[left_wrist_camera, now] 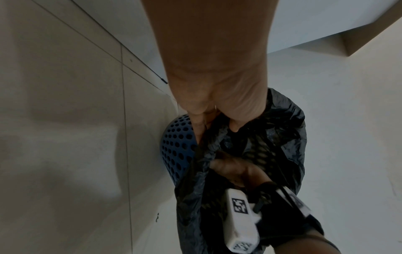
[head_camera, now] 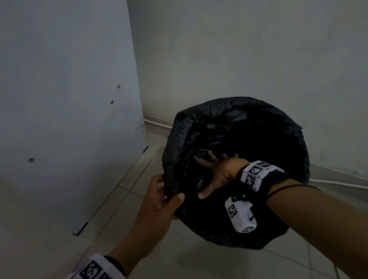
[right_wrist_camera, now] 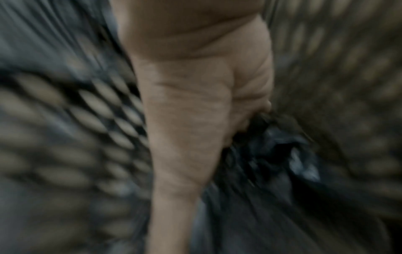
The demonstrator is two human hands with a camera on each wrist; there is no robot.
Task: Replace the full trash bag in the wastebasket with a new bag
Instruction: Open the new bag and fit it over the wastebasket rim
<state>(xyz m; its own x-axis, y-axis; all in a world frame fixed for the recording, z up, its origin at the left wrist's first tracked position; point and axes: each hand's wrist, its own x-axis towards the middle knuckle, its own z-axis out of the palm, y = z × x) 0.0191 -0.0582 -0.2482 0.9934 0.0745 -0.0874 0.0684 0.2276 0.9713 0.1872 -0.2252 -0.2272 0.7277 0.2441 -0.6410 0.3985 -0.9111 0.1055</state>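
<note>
Both hands (head_camera: 161, 201) at black bag (head_camera: 266, 127)

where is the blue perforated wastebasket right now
In the left wrist view the blue perforated plastic wastebasket stands on the tiled floor, wrapped in the black plastic trash bag whose rim the left hand grips.

**Room check: dim corner, tiled floor**

I see a plain off-white wall (head_camera: 250, 46) meeting a pale grey-blue panel (head_camera: 59, 76) on the left, dotted with small dark holes. Floor (head_camera: 191, 270) is light tile with thin grout lines; a baseboard (head_camera: 158, 122) runs along the wall. Lighting is low.
</note>
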